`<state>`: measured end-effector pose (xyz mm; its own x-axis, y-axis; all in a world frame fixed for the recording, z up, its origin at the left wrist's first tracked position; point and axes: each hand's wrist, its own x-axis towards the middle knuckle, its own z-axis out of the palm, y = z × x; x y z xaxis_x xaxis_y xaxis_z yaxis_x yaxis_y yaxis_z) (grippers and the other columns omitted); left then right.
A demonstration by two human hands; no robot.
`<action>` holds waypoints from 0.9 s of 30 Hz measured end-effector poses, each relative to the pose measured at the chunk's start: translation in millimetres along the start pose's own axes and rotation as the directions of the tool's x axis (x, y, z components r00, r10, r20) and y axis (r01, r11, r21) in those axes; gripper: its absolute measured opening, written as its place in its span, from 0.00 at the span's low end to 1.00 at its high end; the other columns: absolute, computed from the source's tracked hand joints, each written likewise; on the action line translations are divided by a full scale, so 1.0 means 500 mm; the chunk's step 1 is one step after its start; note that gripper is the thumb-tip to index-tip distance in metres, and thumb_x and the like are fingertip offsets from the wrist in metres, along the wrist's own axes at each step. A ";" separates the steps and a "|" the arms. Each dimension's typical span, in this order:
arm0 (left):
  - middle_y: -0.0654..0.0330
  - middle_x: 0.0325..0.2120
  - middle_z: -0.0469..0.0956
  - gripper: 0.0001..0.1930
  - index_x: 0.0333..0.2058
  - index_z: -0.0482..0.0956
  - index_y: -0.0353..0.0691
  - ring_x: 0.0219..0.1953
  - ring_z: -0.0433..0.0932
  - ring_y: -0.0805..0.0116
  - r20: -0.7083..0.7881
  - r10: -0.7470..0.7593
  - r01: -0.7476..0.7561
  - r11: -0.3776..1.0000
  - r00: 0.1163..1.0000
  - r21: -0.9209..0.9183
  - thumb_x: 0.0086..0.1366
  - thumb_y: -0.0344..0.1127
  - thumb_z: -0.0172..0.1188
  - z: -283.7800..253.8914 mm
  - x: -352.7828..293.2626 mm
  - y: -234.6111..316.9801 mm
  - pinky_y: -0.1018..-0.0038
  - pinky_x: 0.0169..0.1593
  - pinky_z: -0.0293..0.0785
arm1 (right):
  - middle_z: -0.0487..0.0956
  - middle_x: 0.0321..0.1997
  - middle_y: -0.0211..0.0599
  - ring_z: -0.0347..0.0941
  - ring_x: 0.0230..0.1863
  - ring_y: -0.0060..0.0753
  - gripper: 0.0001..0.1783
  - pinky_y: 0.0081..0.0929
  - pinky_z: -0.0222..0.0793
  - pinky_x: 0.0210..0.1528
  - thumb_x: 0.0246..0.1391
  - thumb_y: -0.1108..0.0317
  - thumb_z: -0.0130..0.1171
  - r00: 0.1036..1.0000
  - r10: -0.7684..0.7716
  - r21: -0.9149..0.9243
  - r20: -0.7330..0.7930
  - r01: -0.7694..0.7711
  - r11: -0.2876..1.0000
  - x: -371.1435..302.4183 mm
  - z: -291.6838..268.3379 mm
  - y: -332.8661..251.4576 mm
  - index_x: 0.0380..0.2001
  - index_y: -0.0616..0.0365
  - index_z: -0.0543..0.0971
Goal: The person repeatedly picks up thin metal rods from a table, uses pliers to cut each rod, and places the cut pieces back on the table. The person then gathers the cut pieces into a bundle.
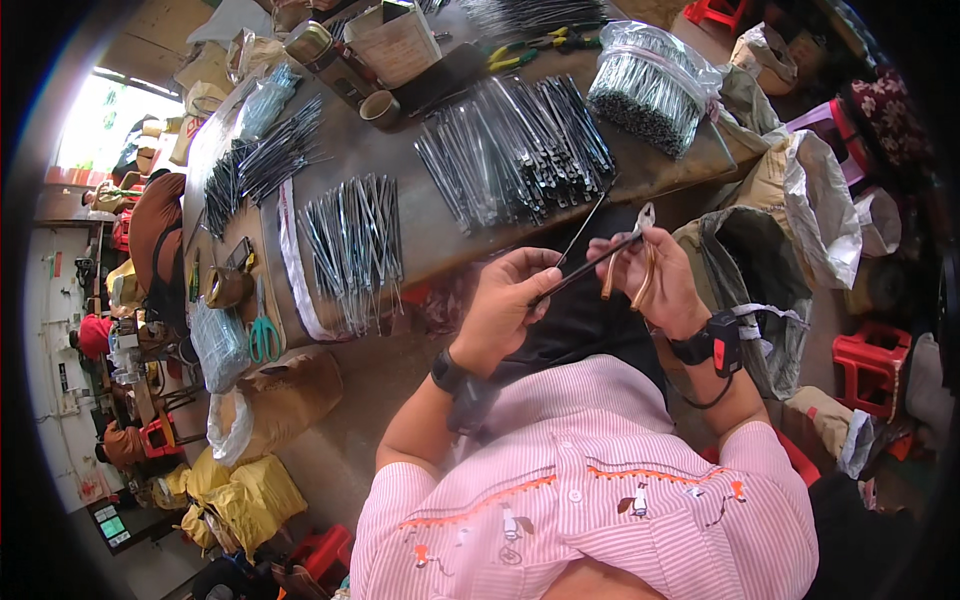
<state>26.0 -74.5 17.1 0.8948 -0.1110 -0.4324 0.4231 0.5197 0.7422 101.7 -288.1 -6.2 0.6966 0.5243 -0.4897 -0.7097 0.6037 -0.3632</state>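
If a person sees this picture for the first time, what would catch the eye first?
Probably the left hand and right hand near the centre, with a thin dark strip between them and pliers in the right one. Above them, the table carries a row of shiny strips and, at its right end, a plastic-wrapped bundle. Yellow sacks stand out at lower left.

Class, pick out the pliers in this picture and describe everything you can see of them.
The pliers have a small, silvery, metal-looking head and two slim, copper-brown handles that stand apart. The right hand holds them, head toward the table, handle ends toward the wearer, in front of the table's edge. Fingers hide part of the middle. A thin dark strip passes close to the head; whether they touch, or the jaws are closed, I cannot tell.
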 end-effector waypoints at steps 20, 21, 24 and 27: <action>0.69 0.27 0.68 0.15 0.46 0.81 0.36 0.25 0.64 0.84 0.082 0.489 -0.421 0.640 0.869 0.642 0.61 0.19 0.54 0.048 -0.007 -0.009 0.84 0.27 0.61 | 0.74 0.41 0.50 0.73 0.40 0.53 0.29 0.38 0.71 0.42 0.41 0.73 0.53 0.885 -0.143 -0.886 0.443 0.407 -0.223 -0.075 -0.013 -0.003 0.52 0.57 0.69; 0.69 0.28 0.68 0.15 0.46 0.81 0.36 0.25 0.65 0.84 0.089 0.491 -0.423 0.630 0.867 0.651 0.61 0.19 0.54 0.047 -0.006 -0.011 0.85 0.27 0.61 | 0.75 0.38 0.50 0.73 0.38 0.54 0.25 0.39 0.71 0.40 0.42 0.72 0.54 0.885 -0.153 -0.882 0.440 0.393 -0.261 -0.077 -0.012 -0.007 0.49 0.56 0.71; 0.68 0.28 0.69 0.15 0.46 0.81 0.36 0.26 0.66 0.84 0.114 0.514 -0.448 0.593 0.850 0.669 0.61 0.20 0.55 0.046 -0.003 -0.016 0.85 0.27 0.61 | 0.76 0.29 0.49 0.73 0.31 0.56 0.16 0.44 0.69 0.34 0.43 0.72 0.54 0.884 -0.186 -0.880 0.430 0.363 -0.307 -0.075 -0.009 -0.007 0.40 0.56 0.74; 0.68 0.29 0.70 0.14 0.46 0.80 0.36 0.28 0.67 0.82 0.077 0.443 -0.384 0.663 0.893 0.643 0.62 0.21 0.56 0.047 -0.003 -0.014 0.84 0.30 0.63 | 0.75 0.24 0.49 0.73 0.28 0.57 0.12 0.45 0.68 0.31 0.44 0.72 0.55 0.888 -0.206 -0.880 0.411 0.327 -0.344 -0.070 -0.012 -0.001 0.36 0.55 0.75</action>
<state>25.1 -97.8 24.3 0.9977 0.0657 -0.0179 0.0280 -0.1577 0.9871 77.0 -310.5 6.3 0.8080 0.5881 -0.0346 0.3794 -0.5643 -0.7332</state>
